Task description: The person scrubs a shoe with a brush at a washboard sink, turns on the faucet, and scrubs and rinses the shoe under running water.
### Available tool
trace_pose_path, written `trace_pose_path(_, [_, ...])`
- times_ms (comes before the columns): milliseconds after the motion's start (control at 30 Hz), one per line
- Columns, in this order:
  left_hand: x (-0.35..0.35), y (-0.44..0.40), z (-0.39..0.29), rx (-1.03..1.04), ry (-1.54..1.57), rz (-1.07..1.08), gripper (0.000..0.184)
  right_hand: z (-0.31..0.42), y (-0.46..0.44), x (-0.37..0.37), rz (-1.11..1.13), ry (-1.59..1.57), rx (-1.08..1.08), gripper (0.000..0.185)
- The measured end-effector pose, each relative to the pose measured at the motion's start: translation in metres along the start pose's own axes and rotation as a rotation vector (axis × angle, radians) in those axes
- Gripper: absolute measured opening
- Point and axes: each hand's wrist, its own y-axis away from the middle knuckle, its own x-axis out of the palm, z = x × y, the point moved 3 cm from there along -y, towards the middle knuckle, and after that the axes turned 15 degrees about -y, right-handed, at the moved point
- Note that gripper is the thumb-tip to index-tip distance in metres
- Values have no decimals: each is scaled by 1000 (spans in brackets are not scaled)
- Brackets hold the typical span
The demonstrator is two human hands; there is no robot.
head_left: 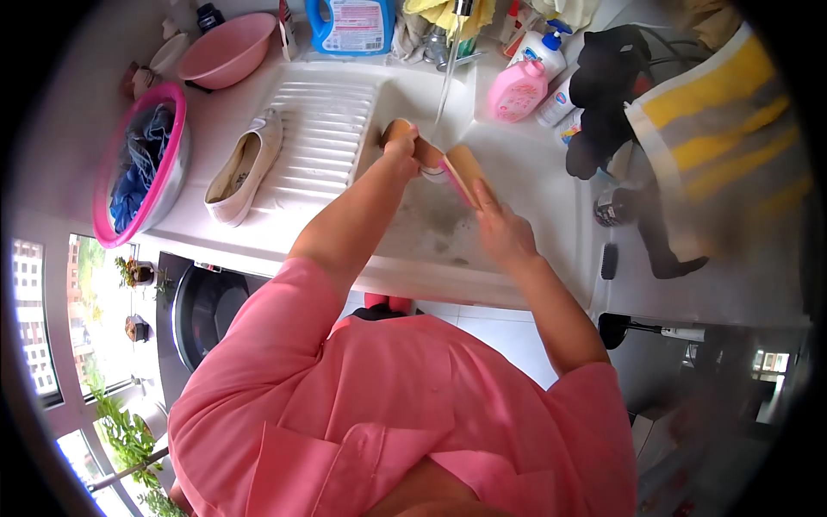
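Over the white sink basin, my left hand (401,148) is closed on a shoe (426,155) whose brown sole faces up. My right hand (502,226) grips a wooden brush (466,171) with pink bristles, held against or right beside the shoe's near end. Water (445,90) runs from the tap just behind the shoe. Another shoe, pale and upright (244,172), rests left of the ribbed washboard (320,133). Grey, murky patches show on the basin floor (439,220).
A pink-rimmed basin (179,168) with blue clothes and a pink bowl (228,52) stand left. A blue detergent bottle (351,26) is behind. Right are a pink bottle (518,90), dark cloth (607,86), a striped towel (724,129) and a small black brush (609,261).
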Motion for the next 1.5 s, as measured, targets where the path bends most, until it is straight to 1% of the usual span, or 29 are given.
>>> trace_pose_path(100, [5, 44, -11, 93, -114, 90, 31, -9, 13, -11, -11, -2, 1, 56])
trace_pose_path(133, [12, 56, -12, 83, -42, 26, 25, -11, 11, -6, -13, 0, 3, 56])
trace_pose_path(200, [14, 35, -1, 126, 9, 44, 25, -7, 1, 6, -48, -23, -127, 57])
trace_pose_path(233, [19, 36, -2, 175, 66, 56, 25, -1, -9, 9, -55, -18, -123, 57])
trace_pose_path(267, [17, 38, -7, 230, 50, -35, 25, 6, -19, 12, -102, -58, -93, 57])
trace_pose_path(300, [21, 52, -14, 232, 54, -35, 25, 11, -26, 14, -146, -99, -70, 57])
trace_pose_path(367, [23, 84, -34, 354, 79, -34, 26, 20, -28, 19, -164, -156, -96, 58])
trace_pose_path(467, [21, 84, -42, 299, 62, -31, 25, 14, -10, 22, -197, -224, -152, 59])
trace_pose_path(533, [13, 47, -34, 297, 86, 3, 26, 14, -12, 17, -202, -232, -193, 60])
trace_pose_path(567, [0, 5, -16, 323, -57, -17, 30, 23, -17, 12, -170, -221, -188, 57])
trace_pose_path(633, [-4, -22, -4, 413, -224, -126, 41, 43, -38, 1, -146, -208, -185, 55])
trace_pose_path(700, [-10, -43, 4, 460, -284, -173, 49, 57, -65, 3, -32, -100, 130, 53])
trace_pose_path(733, [-12, -47, 4, 467, -259, -158, 50, 67, -70, 1, -33, -97, 136, 53])
trace_pose_path(800, [-12, -43, 8, 579, -694, -178, 43, 74, -73, 3, 41, -153, 334, 51])
trace_pose_path(867, [-8, -25, 8, 688, -1123, -197, 36, 74, -69, 2, 77, -152, 367, 50])
trace_pose_path(900, [-1, 1, 7, 711, -1154, -227, 34, 73, -69, 2, 105, -162, 396, 50])
trace_pose_path(933, [6, 28, 5, 734, -1184, -258, 32, 63, -70, 9, 109, -161, 400, 50])
trace_pose_path(967, [13, 56, 3, 756, -1214, -290, 30, 44, -78, 17, 31, -241, 341, 49])
trace_pose_path(1000, [17, 75, 1, 777, -1219, -232, 30, 34, -88, 20, -45, -320, 278, 48])
trace_pose_path(1067, [21, 111, 0, 744, -1236, -173, 31, 31, -107, 21, -15, -335, 321, 47])
trace_pose_path(1133, [-2, 79, 6, 786, -1350, -185, 33, 54, -104, 9, 18, -341, 417, 45])
trace_pose_path(1167, [-8, 67, 3, 835, -1464, -198, 35, 37, -103, 31, 17, -400, 388, 44])
trace_pose_path(1200, [-3, 99, -14, 671, -1414, -302, 36, 38, -84, 41, -10, -392, 312, 44])
trace_pose_path(1233, [-10, 95, -14, 670, -1409, -310, 36, 41, -70, 45, -34, -382, 235, 44])
trace_pose_path(1267, [-15, 86, -12, 711, -1533, -254, 35, 40, -77, 44, -29, -378, 225, 44])
trace_pose_path(1300, [-20, 84, -5, 738, -1662, -192, 33, 38, -81, 45, 0, -429, 294, 44])
trace_pose_path(1367, [-16, 105, 8, 858, -1811, -40, 26, 39, -101, 38, 85, -470, 410, 45])
trace_pose_path(1433, [-2, 149, 6, 901, -1920, 91, 22, 26, -134, 40, 124, -435, 397, 45])
trace_pose_path(1500, [10, 172, -3, 862, -1984, 86, 20, 14, -141, 47, 126, -410, 400, 45])
